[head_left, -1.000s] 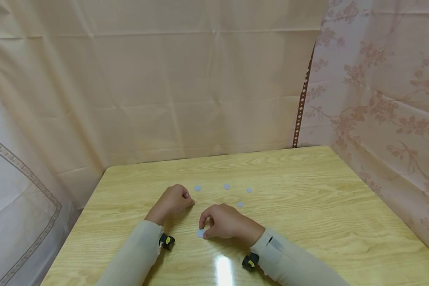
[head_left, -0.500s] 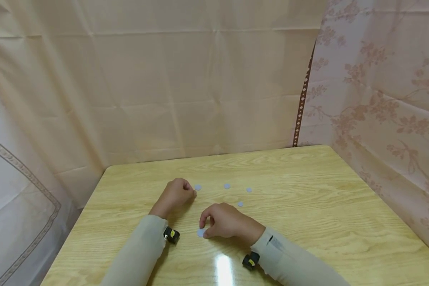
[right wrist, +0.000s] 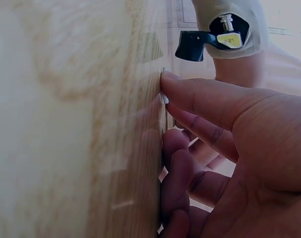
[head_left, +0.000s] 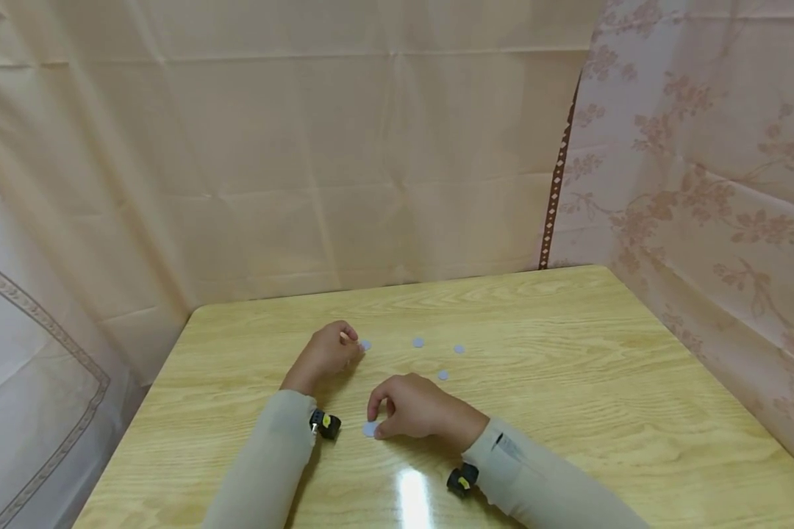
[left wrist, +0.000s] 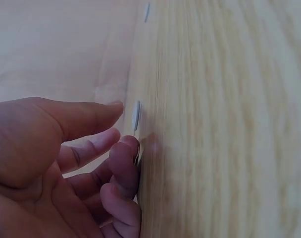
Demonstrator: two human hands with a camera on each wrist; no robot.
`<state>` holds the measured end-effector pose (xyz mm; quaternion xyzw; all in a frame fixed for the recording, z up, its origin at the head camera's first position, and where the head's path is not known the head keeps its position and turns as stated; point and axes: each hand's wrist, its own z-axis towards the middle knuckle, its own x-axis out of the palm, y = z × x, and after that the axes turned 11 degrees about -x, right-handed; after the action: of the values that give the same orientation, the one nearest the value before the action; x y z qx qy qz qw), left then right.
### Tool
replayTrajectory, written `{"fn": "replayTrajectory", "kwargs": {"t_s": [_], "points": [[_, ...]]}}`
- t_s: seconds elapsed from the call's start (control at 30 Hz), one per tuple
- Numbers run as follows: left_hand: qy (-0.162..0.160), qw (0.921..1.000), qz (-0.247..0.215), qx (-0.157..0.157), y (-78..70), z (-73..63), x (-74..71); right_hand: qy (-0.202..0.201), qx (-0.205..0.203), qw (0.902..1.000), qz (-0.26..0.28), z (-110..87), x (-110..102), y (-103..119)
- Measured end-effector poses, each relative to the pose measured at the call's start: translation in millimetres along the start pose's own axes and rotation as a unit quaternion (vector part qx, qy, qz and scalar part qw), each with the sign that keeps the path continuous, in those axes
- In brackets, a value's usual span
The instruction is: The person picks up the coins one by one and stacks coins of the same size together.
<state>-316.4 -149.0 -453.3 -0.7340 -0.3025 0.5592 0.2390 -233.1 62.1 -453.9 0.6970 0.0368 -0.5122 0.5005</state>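
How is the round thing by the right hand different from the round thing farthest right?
The near disc looks bigger; the far-right disc looks smaller. The right hand touches and partly hides the near disc; no hand touches the far-right disc. Both are pale and round.

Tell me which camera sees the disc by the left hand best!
The left wrist view: the disc looks biggest there, though nearly edge-on. The head view shows it small, beside the left hand. The right wrist view doesn't clearly show it.

Head view from above, forward and down, wrist views close, low along the shared tabletop (head_left: 569, 360)
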Motion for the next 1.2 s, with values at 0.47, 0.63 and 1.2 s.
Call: {"fn": "replayTrajectory", "kwargs": {"t_s": [0.47,0.63,1.2], "points": [[0.001,0.9947,0.102,0.012,-10.4,6.5,1.8,0.002,0.0,1.0,-0.003,0.8,-1,1],[0.007,0.9944,0.104,0.013,-11.4,7.0,1.8,0.001,0.0,1.0,-0.005,0.0,-1,2],[0.006,0.9973,0.073,0.0,-11.1,8.1,1.8,0.002,-0.001,1.0,-0.003,0.6,0,-1]]}}
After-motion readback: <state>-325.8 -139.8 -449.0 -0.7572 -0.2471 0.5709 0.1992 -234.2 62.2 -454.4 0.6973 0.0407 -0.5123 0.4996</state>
